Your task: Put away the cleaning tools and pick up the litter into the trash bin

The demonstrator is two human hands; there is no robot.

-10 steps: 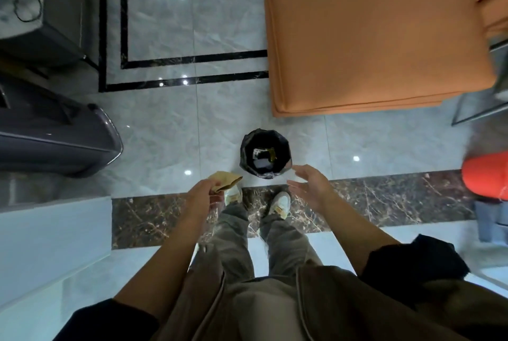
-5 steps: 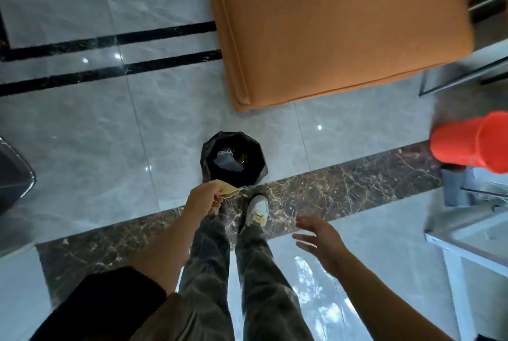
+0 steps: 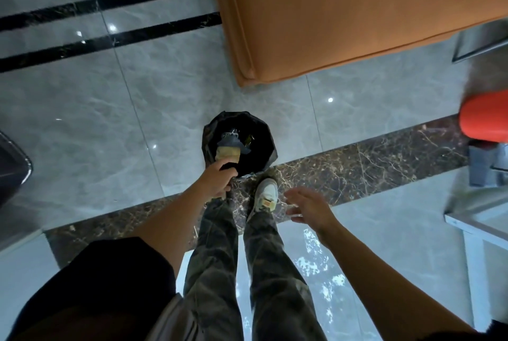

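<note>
At the far left edge of the floor (image 3: 82, 126) sits the rounded corner of a dark grey appliance (image 3: 12, 164), partly cut off. Two black inlay stripes (image 3: 110, 24) run across the pale marble tiles above it.

The person's left hand (image 3: 217, 182) reaches forward from a black sleeve (image 3: 110, 280), fingers pinched around a yellowish scrap of litter (image 3: 227, 154). The scrap is over the open mouth of the trash bin (image 3: 265, 134), at the near rim; I cannot tell whether it touches the liner. The bin is lined with a black bag and stands on the grey tile, just at the edge of the dark brown veined marble band (image 3: 371, 159). Some crumpled, shiny rubbish (image 3: 233, 137) already lies inside.

Below the bin are the person's legs in mottled dark trousers (image 3: 264, 272), and one pale sneaker (image 3: 265, 193) planted on the brown band, close to the bin.

The right hand (image 3: 309, 204) hangs over that band with fingers spread apart, holding nothing.

Beyond the bin, an orange upholstered seat (image 3: 343, 10) fills the upper right. At the right edge is a red-orange rounded object (image 3: 485, 117), blurred, and below it a white frame (image 3: 475, 233).
</note>
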